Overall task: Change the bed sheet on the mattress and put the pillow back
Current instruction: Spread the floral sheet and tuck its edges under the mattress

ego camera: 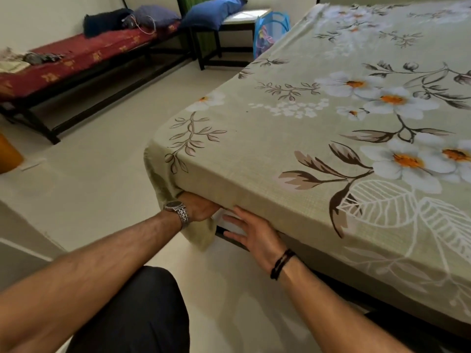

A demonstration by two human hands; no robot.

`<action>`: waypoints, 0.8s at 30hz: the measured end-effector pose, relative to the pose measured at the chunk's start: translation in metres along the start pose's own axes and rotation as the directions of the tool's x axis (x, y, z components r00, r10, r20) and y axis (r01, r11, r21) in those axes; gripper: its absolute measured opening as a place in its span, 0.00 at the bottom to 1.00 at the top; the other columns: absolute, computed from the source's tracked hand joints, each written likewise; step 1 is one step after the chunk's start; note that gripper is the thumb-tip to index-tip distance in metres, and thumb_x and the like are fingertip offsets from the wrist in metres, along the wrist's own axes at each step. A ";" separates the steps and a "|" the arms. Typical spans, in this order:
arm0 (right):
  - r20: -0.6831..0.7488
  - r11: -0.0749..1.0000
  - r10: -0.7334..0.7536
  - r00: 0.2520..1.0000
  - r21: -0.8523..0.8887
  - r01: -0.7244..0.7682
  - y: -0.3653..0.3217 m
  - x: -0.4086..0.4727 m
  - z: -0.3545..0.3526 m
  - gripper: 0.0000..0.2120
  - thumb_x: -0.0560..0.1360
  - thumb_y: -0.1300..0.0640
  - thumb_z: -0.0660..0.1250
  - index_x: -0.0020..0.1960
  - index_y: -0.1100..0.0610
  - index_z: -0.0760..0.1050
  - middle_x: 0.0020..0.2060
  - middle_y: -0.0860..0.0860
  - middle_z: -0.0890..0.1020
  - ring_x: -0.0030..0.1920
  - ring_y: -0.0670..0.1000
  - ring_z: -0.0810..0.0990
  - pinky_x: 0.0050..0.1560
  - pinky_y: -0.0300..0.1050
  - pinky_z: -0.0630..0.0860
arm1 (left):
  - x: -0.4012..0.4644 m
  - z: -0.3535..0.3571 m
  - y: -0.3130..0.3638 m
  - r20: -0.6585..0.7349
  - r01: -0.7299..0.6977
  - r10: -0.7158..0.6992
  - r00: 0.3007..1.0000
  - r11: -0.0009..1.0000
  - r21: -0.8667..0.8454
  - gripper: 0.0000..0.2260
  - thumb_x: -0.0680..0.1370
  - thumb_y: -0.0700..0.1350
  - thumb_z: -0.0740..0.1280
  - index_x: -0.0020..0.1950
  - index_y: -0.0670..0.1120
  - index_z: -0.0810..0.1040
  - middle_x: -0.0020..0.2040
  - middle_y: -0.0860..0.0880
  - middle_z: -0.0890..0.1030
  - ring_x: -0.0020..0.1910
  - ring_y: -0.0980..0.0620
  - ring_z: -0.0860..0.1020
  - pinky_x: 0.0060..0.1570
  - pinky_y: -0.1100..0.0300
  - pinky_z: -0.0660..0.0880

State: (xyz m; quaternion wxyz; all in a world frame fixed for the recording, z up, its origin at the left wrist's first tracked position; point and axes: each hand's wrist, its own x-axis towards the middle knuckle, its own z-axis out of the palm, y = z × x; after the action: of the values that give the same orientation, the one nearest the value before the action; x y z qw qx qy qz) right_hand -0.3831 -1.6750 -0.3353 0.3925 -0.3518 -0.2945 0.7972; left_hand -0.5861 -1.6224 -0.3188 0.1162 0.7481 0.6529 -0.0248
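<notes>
We are at the corner tuck, and the way to do it well is to share the work between the two hands. Our left hand (201, 207) has gone in under the corner of the mattress (224, 217) — a sliver of its white edge shows just to the right of it. Its fingers are hidden beneath, so we cannot tell whether its grip is closed on cloth or simply pushing. Our right hand (251, 231) lies just beside it, grip wide and holding nothing, fingers straight against the underside edge of the bed sheet (318, 138).

The right hand should probably take the mattress's weight while the left feeds the slack in flat. A loose tail of sheet hangs below the left wrist, beside the watch (178, 211); that wants folding under rather than bunching, or the corner will likely pull free. We should draw the fabric toward us before pushing it in, so the side stays taut.

The sheet itself is pale green with large white, orange-centred flowers and brown leaves. It lies smooth across the top, above and to the right of both hands, with its near side folded down over the edge. The blue pillow (211, 12) rests well beyond the hands, up and away, on a small table (244, 19) — not yet back on the bed.
</notes>
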 end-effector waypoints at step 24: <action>-0.078 0.997 -0.036 0.996 0.071 0.042 0.008 0.006 -0.003 0.11 0.81 0.61 0.66 0.57 0.55 0.86 0.57 0.51 0.86 0.61 0.53 0.84 0.66 0.60 0.78 | -0.008 0.001 -0.106 -0.122 0.234 -0.622 0.773 0.459 -0.857 0.13 0.75 0.36 0.61 0.54 0.48 0.79 0.49 0.51 0.83 0.53 0.44 0.80 0.45 0.55 0.74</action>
State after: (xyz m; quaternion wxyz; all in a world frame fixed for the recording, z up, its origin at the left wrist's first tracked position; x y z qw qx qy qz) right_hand -0.3861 -1.6737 -0.3447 0.4314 -0.3616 -0.2571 0.7855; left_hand -0.6909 -1.6174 -0.3334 0.2866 0.4023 0.7694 0.4050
